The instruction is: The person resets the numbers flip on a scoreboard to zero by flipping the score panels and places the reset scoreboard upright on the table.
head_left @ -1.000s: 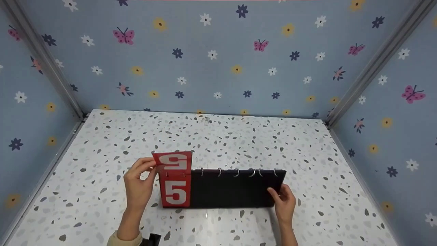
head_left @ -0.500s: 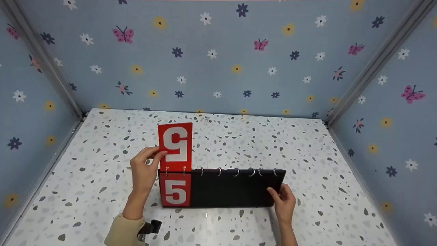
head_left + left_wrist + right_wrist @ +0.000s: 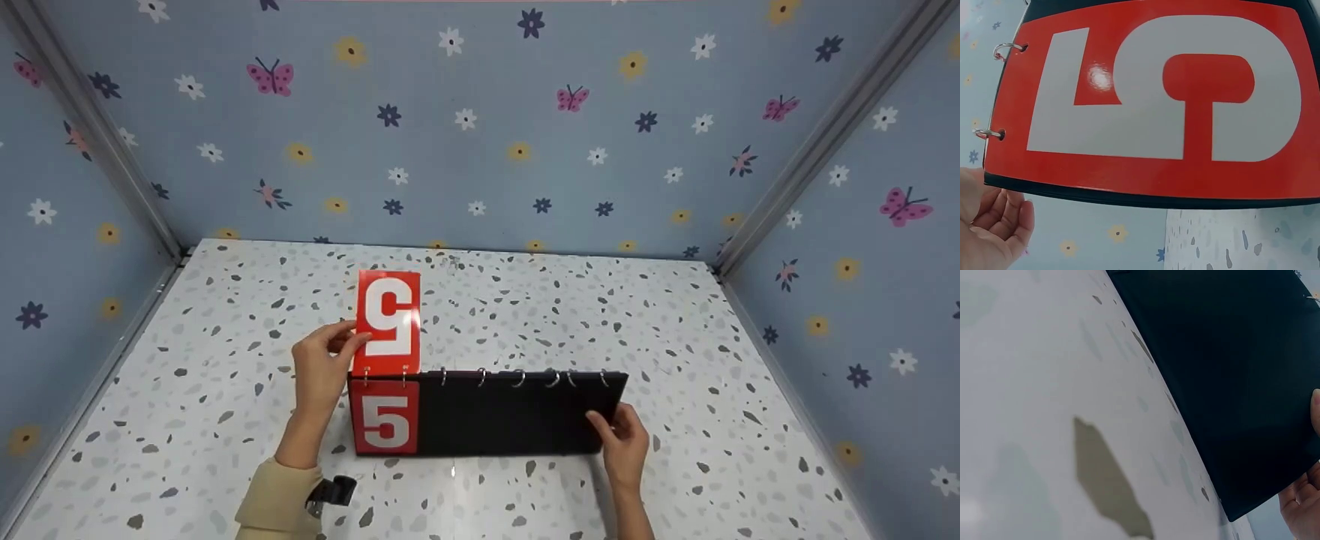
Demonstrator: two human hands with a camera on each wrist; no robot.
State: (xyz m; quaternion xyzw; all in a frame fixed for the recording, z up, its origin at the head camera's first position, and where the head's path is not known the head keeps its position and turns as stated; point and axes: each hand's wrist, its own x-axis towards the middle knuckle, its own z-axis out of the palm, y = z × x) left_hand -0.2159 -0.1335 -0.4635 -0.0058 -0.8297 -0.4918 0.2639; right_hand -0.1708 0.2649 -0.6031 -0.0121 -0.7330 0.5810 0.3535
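Note:
A black flip scoreboard [image 3: 510, 416] stands across the terrazzo-patterned surface, with metal rings [image 3: 482, 377] along its top edge. My left hand [image 3: 322, 364] pinches the left edge of a red number card [image 3: 388, 289] turned up above the rings; its white 5 is upside down. Below it, a second red card [image 3: 386, 446] showing an upright 5 lies against the board's left end. In the left wrist view a red card [image 3: 1145, 174] fills most of the frame, the hand's curled fingers [image 3: 1010, 219] beyond its edge. My right hand [image 3: 626, 442] grips the board's right end, thumb in front.
White speckled tabletop [image 3: 570, 315] surrounds the board. Blue panels [image 3: 480, 75] with flowers and butterflies stand at the back and both sides, joined by grey metal posts [image 3: 825, 142]. A black strap device [image 3: 334, 491] sits at the left wrist by a beige sleeve [image 3: 277, 495].
The red card has swung from a low backward slant up to fully raised over the rings, then shifted slightly right. My left hand rose with it. The right hand and board stayed put.

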